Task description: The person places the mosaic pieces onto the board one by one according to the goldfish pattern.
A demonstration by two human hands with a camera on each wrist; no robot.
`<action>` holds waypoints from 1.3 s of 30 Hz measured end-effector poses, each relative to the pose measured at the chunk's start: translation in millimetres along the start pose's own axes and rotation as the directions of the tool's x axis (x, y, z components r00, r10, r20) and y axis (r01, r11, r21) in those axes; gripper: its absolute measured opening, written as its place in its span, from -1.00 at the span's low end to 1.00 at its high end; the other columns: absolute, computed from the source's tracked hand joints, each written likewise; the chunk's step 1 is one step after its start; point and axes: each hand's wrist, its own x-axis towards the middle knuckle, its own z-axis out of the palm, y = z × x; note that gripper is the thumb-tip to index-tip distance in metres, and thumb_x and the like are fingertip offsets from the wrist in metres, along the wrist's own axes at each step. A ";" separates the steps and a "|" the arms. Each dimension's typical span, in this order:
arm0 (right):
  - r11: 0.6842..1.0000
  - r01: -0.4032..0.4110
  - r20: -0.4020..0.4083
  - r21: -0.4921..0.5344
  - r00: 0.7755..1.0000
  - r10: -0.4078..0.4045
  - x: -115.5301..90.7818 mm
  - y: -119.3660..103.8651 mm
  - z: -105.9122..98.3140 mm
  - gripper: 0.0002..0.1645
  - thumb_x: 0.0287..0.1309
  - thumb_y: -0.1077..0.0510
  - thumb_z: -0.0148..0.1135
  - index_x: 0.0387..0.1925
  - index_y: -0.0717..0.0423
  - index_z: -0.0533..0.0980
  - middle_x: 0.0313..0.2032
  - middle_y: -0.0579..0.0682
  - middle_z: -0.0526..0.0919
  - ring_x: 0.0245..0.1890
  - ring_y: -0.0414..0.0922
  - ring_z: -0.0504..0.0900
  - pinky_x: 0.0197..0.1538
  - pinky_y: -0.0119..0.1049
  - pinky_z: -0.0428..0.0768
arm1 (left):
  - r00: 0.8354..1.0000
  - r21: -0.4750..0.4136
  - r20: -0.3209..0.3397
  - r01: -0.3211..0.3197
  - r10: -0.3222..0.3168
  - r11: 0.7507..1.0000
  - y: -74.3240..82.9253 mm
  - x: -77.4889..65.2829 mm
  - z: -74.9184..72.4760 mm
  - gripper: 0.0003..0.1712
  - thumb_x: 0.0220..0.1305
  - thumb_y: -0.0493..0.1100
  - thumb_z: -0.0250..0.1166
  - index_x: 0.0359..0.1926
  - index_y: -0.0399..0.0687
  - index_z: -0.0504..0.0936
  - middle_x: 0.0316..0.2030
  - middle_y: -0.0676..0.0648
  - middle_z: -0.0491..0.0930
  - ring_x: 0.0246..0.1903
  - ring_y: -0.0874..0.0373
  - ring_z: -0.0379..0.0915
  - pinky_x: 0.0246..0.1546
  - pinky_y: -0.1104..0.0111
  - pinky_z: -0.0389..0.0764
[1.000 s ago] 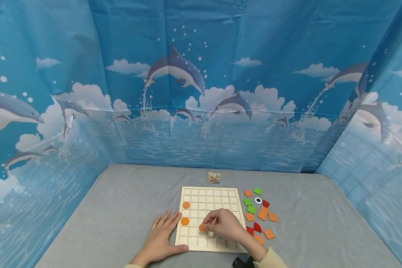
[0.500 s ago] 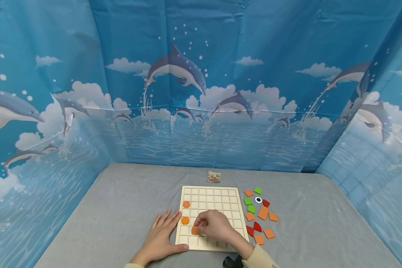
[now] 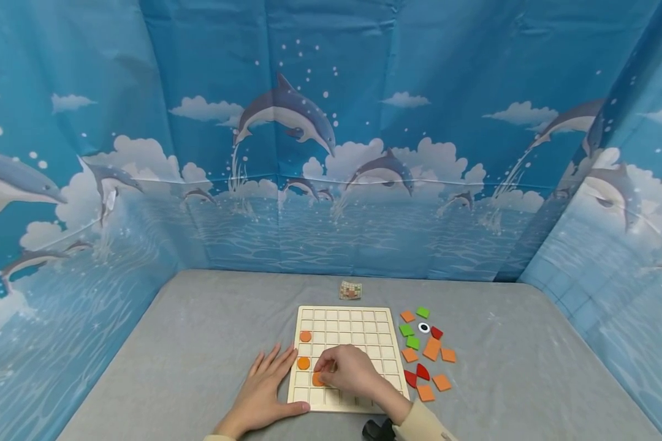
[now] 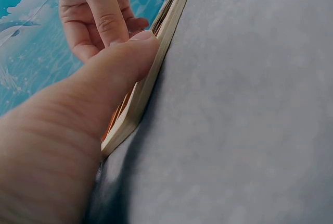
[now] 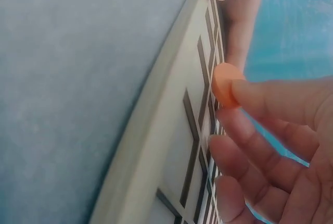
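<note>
A pale wooden grid board [image 3: 358,315] lies on the grey table. My right hand [image 3: 353,370] pinches an orange disc [image 5: 223,83] between thumb and fingers, close over a cell in the board's lower left part. In the right wrist view the disc is tilted, its edge right at the grid. Two more orange discs sit in the leftmost column: an upper disc [image 3: 306,336] and a lower disc [image 3: 304,363]. My left hand [image 3: 265,389] lies spread beside the board, fingertips at its left edge and thumb on the front left corner.
Right of the board lie loose pieces: several orange squares [image 3: 442,383], green pieces [image 3: 423,312], red quarter-round pieces [image 3: 422,371] and a white-and-black ring piece [image 3: 424,327]. A small patterned card [image 3: 350,290] lies behind the board. Dolphin-print curtains [image 3: 309,233] enclose the table.
My right hand has moved left across the board with the orange disc, mostly in the first half second, then slightly further. My left hand has stayed at the board's edge.
</note>
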 end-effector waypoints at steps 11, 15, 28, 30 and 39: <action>0.999 -0.027 -0.003 -0.029 1.000 0.026 4.2 0.4 4.0 -0.92 -0.03 0.21 0.42 -0.48 -0.08 0.71 -0.51 -0.31 0.57 -0.63 -0.37 0.41 -0.53 -0.42 0.38 | 1.000 -0.002 -0.016 -0.013 0.013 1.000 -2.1 -0.1 1.1 0.15 -0.04 0.55 0.18 0.43 -0.03 0.21 0.39 -0.01 0.16 0.40 -0.10 -0.14 0.30 -0.07 -0.23; 0.998 -0.041 -0.017 -0.051 0.999 0.040 4.2 -2.1 2.8 -0.93 -0.08 0.17 0.47 -0.49 -0.08 0.72 -0.55 -0.31 0.55 -0.61 -0.37 0.40 -0.52 -0.41 0.38 | 1.000 0.001 -0.016 -0.016 0.016 1.000 -2.0 0.2 0.8 0.15 -0.04 0.56 0.17 0.43 -0.03 0.20 0.39 -0.01 0.16 0.40 -0.10 -0.14 0.30 -0.08 -0.23; 0.997 -0.054 -0.033 -0.057 0.998 0.053 3.4 -3.2 3.8 -0.87 -0.13 0.16 0.50 -0.55 -0.09 0.65 -0.60 -0.34 0.50 -0.62 -0.37 0.40 -0.51 -0.40 0.37 | 1.000 0.012 -0.018 -0.013 0.014 1.000 -1.7 0.2 1.9 0.16 -0.05 0.57 0.16 0.43 -0.03 0.21 0.39 -0.02 0.16 0.39 -0.11 -0.12 0.29 -0.10 -0.21; 0.997 -0.054 -0.032 -0.063 0.998 0.052 3.4 -3.3 4.1 -0.88 -0.12 0.16 0.50 -0.54 -0.09 0.66 -0.58 -0.33 0.51 -0.61 -0.36 0.39 -0.51 -0.40 0.37 | 1.000 0.010 -0.017 -0.011 0.011 1.000 -1.6 0.2 2.0 0.16 -0.05 0.57 0.16 0.43 -0.03 0.21 0.39 -0.02 0.17 0.39 -0.11 -0.12 0.28 -0.11 -0.20; 0.996 -0.047 -0.037 -0.078 0.998 0.044 3.5 -4.2 3.0 -0.91 -0.12 0.16 0.50 -0.53 -0.08 0.69 -0.53 -0.30 0.53 -0.60 -0.36 0.39 -0.52 -0.39 0.37 | 1.000 0.018 -0.026 -0.015 0.015 1.000 -3.0 0.6 2.3 0.16 -0.06 0.57 0.16 0.42 -0.03 0.22 0.38 -0.01 0.18 0.39 -0.10 -0.11 0.28 -0.10 -0.19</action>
